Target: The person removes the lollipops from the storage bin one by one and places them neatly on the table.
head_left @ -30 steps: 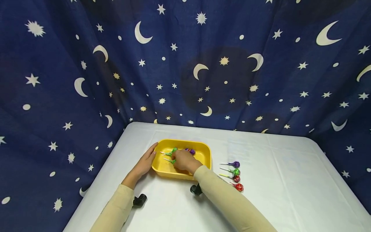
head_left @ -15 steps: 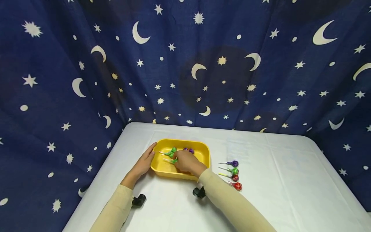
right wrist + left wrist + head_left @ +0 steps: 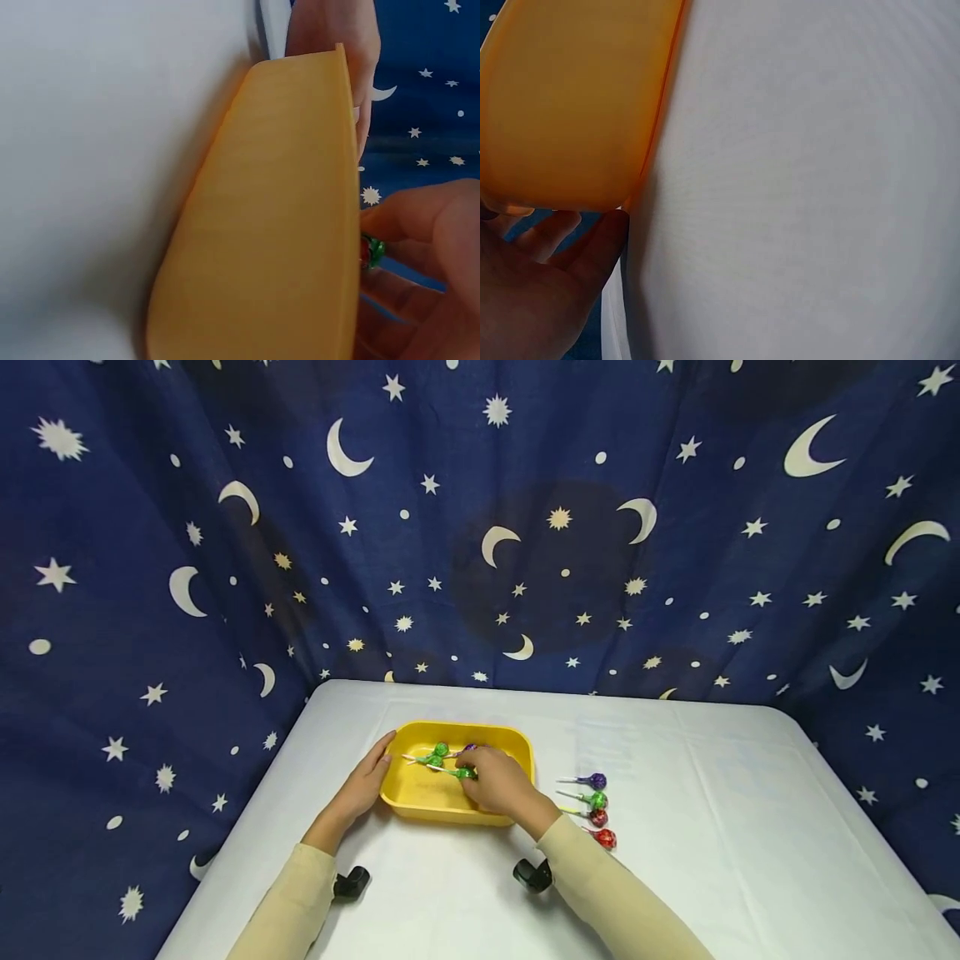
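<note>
In the head view my left hand [image 3: 365,785] rests its extended fingers against the left end of a yellow plastic tray [image 3: 442,814]. The left wrist view has those fingertips [image 3: 615,225] touching the tray's outer wall. My right hand [image 3: 501,783] is over the tray's right half, pinching a green-wrapped lollipop [image 3: 465,773] whose white stick points left. Part of its green and red wrapper [image 3: 371,253] shows between thumb and fingers in the right wrist view. Two green lollipops [image 3: 433,761] lie left of that hand, and a purple lollipop [image 3: 469,747] is partly hidden behind it.
Right of the tray, several lollipops lie in a column on the white tablecloth: purple [image 3: 596,781], green [image 3: 596,802], dark red [image 3: 597,817] and red [image 3: 603,837]. Black wrist-worn devices [image 3: 352,883] show beside both sleeves. A dark blue star-and-moon curtain [image 3: 420,560] stands behind the table.
My right hand has shifted to the right within the tray, carrying the green lollipop along with it. The left hand stays at the tray's end. The head view has drifted slightly.
</note>
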`<state>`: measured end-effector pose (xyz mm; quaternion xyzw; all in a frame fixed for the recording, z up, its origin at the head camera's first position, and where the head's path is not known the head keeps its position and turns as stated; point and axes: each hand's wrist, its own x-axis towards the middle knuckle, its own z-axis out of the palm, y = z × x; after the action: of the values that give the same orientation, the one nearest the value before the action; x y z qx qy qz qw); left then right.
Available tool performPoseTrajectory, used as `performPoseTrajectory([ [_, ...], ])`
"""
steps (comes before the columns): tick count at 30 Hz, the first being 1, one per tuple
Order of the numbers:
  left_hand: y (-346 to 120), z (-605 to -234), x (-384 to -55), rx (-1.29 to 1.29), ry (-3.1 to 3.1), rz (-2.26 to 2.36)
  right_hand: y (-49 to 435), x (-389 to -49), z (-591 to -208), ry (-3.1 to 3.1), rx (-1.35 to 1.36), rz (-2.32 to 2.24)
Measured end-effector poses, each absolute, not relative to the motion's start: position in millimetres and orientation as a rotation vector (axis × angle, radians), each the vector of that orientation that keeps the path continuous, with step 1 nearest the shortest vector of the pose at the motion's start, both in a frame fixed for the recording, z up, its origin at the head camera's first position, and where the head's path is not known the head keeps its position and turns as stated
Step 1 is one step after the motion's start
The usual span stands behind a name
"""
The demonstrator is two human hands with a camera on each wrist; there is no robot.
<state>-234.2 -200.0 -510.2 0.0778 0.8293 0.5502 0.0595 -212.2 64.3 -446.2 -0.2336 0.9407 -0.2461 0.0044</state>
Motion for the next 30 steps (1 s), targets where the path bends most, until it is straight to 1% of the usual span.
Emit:
performPoseTrajectory([
  [20, -200, -511, -232, 0.244, 2.512, 1.66, 114, -179, -449, 3.134, -0.672, -0.892],
  [30, -199, -510, -231, 0.246, 2.516, 1.66, 141, -167, -453, 3.163, -0.636, -1.061],
])
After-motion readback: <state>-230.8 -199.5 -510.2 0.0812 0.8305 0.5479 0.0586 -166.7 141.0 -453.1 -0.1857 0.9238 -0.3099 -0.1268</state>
